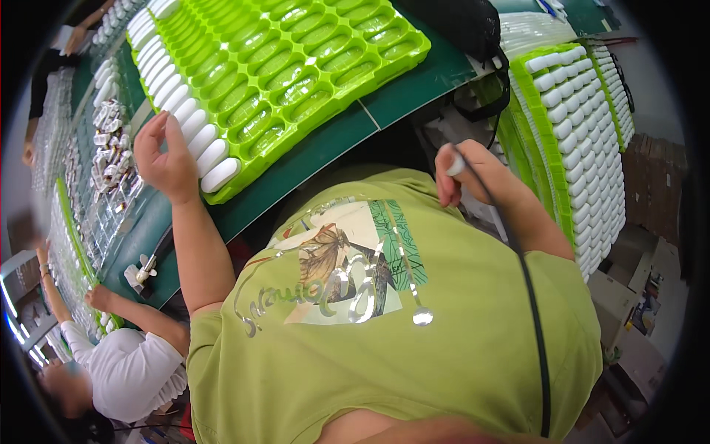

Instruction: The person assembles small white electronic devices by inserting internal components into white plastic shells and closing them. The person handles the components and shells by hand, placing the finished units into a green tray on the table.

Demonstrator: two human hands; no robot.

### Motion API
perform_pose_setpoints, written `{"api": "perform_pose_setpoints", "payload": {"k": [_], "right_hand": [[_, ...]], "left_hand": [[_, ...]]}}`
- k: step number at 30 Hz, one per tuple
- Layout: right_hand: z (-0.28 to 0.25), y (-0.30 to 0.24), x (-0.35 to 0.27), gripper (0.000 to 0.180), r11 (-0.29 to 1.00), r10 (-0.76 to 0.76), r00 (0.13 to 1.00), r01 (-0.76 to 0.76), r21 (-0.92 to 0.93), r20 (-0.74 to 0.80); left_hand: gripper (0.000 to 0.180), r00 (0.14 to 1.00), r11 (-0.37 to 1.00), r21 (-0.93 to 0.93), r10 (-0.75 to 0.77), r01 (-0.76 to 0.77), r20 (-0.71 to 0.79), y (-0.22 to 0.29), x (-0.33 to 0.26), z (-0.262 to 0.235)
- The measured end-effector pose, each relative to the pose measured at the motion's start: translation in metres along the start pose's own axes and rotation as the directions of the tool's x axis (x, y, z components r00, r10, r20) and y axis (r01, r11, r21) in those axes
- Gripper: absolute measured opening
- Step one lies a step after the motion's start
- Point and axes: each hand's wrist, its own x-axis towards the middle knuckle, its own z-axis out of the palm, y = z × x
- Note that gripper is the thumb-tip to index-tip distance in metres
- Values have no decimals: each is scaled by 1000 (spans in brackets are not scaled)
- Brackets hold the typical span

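White pieces (194,125) along green tray's (318,118) left edge
Left hand (168,161) beside them, half-curled, hold unclear; right hand (479,169) right of tray, curled at white bit (455,165), grip unclear.

Tally: green tray (251,163) on table (407,87), 1 and 1. White oval pieces (220,175) in the tray's left-hand line: at least 8 distinct; far end runs together, total uncertain. Loaded green trays (543,137) at right: at least 2; contents too many to count reliably. Wearer's hands: left hand (166,159), 1; right hand (481,174), 1. Small white item (454,164) there: 1. Black cable (529,296): 1. White-topped co-worker (140,374): 1.
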Motion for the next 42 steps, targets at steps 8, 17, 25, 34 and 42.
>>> {"api": "perform_pose_setpoints", "payload": {"k": [8,17,25,34,42], "right_hand": [[-46,-100,-86,87,445,-826,421,895,26,-375],[8,-200,-66,48,-694,41,-869,330,-640,-493],[78,-254,10,29,-439,-870,-377,886,-150,318],[12,-104,41,36,5,778,598,305,-952,195],[37,-115,93,35,210,730,616,212,-954,297]], "left_hand": [[9,993,991,128,63,-49,-101,8,0,4],[12,967,975,217,97,-45,-234,24,26,-4],[12,937,997,26,-64,77,-344,36,25,-30],[11,950,993,-114,-1,-36,-311,35,41,-41],[12,972,976,-216,-35,-17,-232,23,50,-45]]}}
